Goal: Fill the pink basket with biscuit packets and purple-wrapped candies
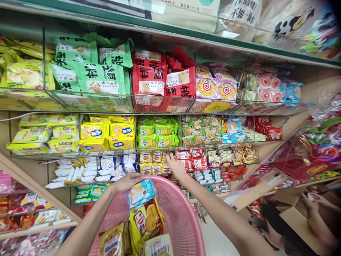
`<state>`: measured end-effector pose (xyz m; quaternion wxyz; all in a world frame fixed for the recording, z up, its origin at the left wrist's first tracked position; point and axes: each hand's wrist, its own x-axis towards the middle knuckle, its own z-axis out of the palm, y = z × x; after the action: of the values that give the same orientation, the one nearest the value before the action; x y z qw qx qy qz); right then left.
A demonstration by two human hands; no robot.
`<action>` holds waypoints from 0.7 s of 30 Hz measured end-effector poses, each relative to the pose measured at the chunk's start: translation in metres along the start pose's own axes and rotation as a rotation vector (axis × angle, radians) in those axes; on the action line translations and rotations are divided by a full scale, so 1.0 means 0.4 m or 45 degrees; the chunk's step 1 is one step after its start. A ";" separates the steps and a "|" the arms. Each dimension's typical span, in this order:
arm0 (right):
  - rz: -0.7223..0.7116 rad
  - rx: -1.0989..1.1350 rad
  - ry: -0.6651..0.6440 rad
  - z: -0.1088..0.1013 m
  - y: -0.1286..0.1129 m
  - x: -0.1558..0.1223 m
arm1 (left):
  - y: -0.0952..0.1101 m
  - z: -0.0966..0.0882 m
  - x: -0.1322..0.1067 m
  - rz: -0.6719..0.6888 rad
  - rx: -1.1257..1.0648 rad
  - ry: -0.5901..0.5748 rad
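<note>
My left hand (pixel 128 182) is closed over the far rim of a pink plastic basket (pixel 186 209), its fingertips beside a light-blue snack packet (pixel 141 193). Inside the basket lie that packet, a yellow biscuit packet (pixel 147 222), a gold cookie packet (pixel 113 241) and a pale biscuit packet (pixel 158 246). Beyond the basket, my right hand (pixel 176 165) reaches to a lower shelf with its fingers partly spread. Its fingertips are at the small yellow cookie packets (pixel 153 161), just left of the red packets (pixel 190 158); contact is hard to make out.
Clear dividers and front lips (pixel 160 146) edge the stocked shelves. Green packets (pixel 90 76) and red bags (pixel 162 76) fill the shelf above. At lower right, another person's hands (pixel 311 202) are near an open cardboard box (pixel 301 224).
</note>
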<state>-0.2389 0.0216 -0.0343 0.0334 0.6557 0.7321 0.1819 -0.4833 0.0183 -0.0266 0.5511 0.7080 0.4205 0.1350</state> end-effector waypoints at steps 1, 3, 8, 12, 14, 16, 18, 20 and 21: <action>-0.007 -0.007 -0.013 -0.001 0.001 -0.004 | 0.000 -0.001 -0.001 0.000 -0.003 0.002; -0.027 -0.015 -0.031 -0.002 0.002 -0.013 | -0.003 -0.003 0.000 0.005 0.010 0.005; -0.073 -0.001 -0.020 -0.018 0.010 -0.044 | -0.007 -0.008 0.006 0.001 0.013 0.018; -0.103 0.040 -0.040 -0.069 0.038 -0.090 | -0.008 -0.011 0.013 0.003 0.040 0.039; -0.137 0.058 -0.026 -0.114 0.058 -0.122 | -0.011 -0.009 0.020 -0.012 0.061 0.057; -0.182 0.098 0.012 -0.173 0.070 -0.158 | -0.015 -0.005 0.028 -0.019 0.074 0.070; -0.260 0.209 0.025 -0.241 0.066 -0.195 | -0.018 -0.001 0.037 -0.002 0.094 0.078; -0.408 0.400 -0.002 -0.309 0.039 -0.226 | -0.017 0.003 0.043 0.024 0.133 0.082; -0.512 0.512 -0.021 -0.340 0.016 -0.238 | -0.015 0.004 0.045 0.030 0.138 0.083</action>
<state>-0.2586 -0.1007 0.0764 -0.0559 0.4923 0.8685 0.0174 -0.4739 0.0307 -0.0374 0.4962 0.7369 0.4366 0.1416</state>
